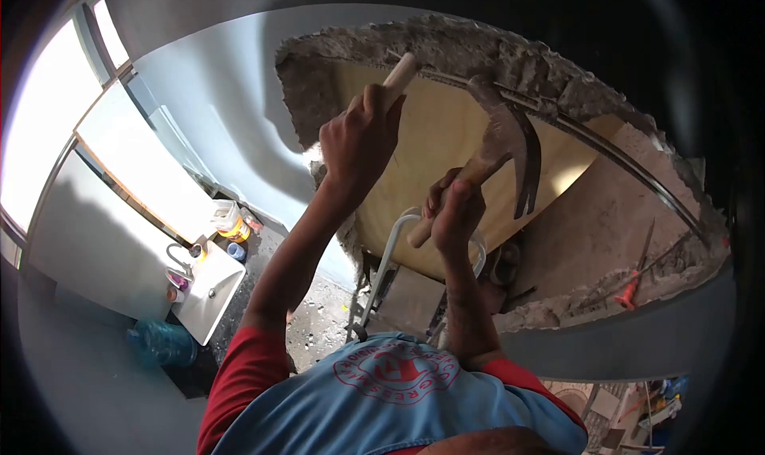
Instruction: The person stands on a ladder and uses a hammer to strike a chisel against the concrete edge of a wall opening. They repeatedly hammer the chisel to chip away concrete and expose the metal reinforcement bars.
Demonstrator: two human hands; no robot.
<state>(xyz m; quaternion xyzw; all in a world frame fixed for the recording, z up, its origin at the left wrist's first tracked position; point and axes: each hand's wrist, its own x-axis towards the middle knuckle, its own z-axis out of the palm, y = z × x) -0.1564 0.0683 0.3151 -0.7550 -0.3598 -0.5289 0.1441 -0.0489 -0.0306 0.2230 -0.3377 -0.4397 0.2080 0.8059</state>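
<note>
My left hand (358,140) is wrapped round a pale wooden handle (400,76), whose top end sticks out near the rebar at the upper edge of the opening. My right hand (456,208) grips the wooden handle of a claw hammer (504,132). The hammer's metal head is raised close under the rebar (598,143), with its claws pointing down. Broken concrete (510,52) borders the opening around both hands. What the far end of the left-hand handle carries cannot be made out.
A red-handled screwdriver (628,290) lies on the broken lower right ledge. Behind the opening stands a white metal frame (388,252). At the left are a white sink (227,284), a blue water jug (163,342) and a yellow container (237,230). Rubble lies on the floor.
</note>
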